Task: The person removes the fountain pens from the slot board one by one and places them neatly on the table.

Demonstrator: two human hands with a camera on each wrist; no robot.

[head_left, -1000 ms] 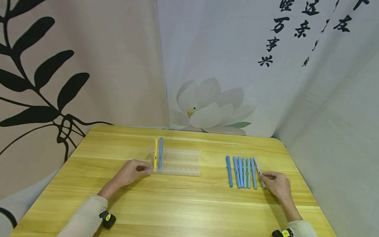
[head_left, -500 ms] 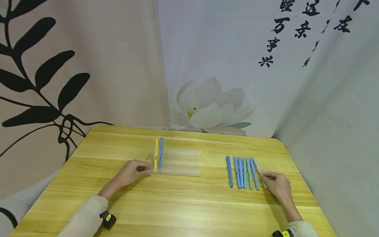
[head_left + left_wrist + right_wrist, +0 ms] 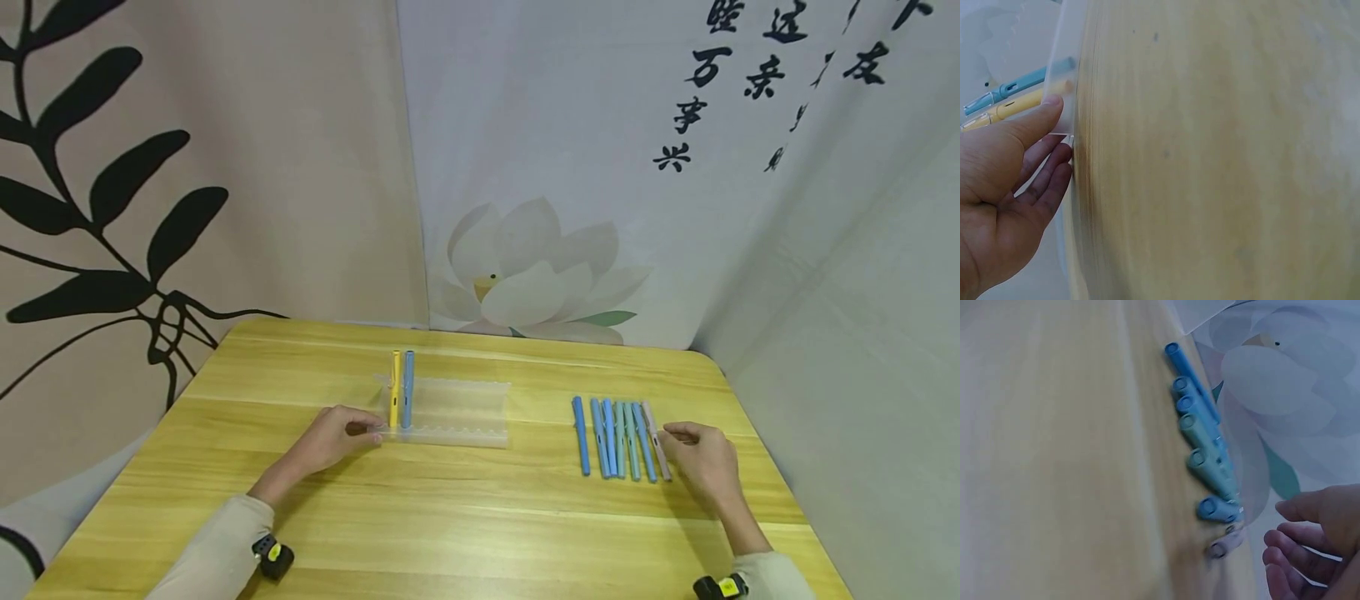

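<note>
Head: pink pen L of R hand, fingers parted; L hand pinches rack.

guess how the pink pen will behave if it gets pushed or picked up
The pink pen may roll when pushed, since its end looks round. Pushed towards the blue pen lying beside it, it would probably bump that one. Slim and straight, it should likely feel stiff and fairly light when lifted.

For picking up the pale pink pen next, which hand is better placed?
Right, I think: the right hand is beside the pale pink pen and holds nothing. The left hand is farther away and grips a corner of the clear rack.
</note>
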